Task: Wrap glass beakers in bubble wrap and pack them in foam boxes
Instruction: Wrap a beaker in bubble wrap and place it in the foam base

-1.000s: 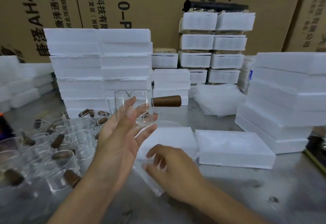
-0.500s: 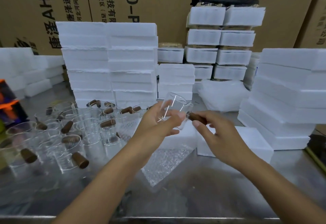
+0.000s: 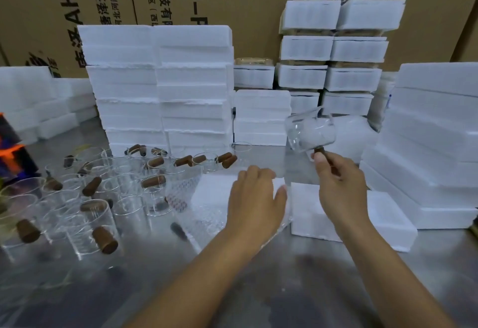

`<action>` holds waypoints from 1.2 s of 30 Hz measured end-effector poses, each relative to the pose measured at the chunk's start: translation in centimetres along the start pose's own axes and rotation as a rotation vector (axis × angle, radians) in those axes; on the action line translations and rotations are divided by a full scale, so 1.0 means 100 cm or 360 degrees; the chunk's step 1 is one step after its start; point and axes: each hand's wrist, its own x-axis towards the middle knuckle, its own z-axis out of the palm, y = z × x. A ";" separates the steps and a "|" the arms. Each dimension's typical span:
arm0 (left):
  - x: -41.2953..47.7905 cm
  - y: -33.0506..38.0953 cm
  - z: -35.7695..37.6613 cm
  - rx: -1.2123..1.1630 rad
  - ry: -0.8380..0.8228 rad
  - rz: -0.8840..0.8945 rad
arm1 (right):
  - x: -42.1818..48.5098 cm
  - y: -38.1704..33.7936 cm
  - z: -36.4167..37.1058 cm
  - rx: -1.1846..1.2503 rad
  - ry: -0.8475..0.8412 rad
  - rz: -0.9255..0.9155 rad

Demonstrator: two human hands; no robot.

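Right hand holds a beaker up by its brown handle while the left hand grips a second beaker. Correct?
Not quite. In the head view the left hand holds no beaker; it rests on the bubble wrap. The right hand does hold the beaker by its handle.

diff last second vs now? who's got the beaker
The glass beaker changed hands: a second ago the left hand held it up by the body; now the right hand holds it alone by its brown handle, further right and tilted. The left hand let go and dropped onto the bubble wrap. The loose beakers and foam box stacks show no change.
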 end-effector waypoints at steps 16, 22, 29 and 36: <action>0.015 -0.013 0.008 0.0003 -0.0198 -0.0262 | -0.012 0.005 -0.001 -0.0034 0.0013 -0.0047; 0.024 -0.012 0.007 -0.0035 -0.0243 -0.0201 | -0.013 0.005 0.000 -0.0113 0.0037 -0.0107; 0.022 -0.018 -0.009 -0.0376 -0.0193 -0.0138 | -0.011 0.003 -0.003 -0.0020 0.0015 -0.0069; 0.005 -0.023 -0.030 -0.0865 0.0004 -0.0116 | -0.011 -0.001 -0.008 -0.0007 -0.0175 -0.0032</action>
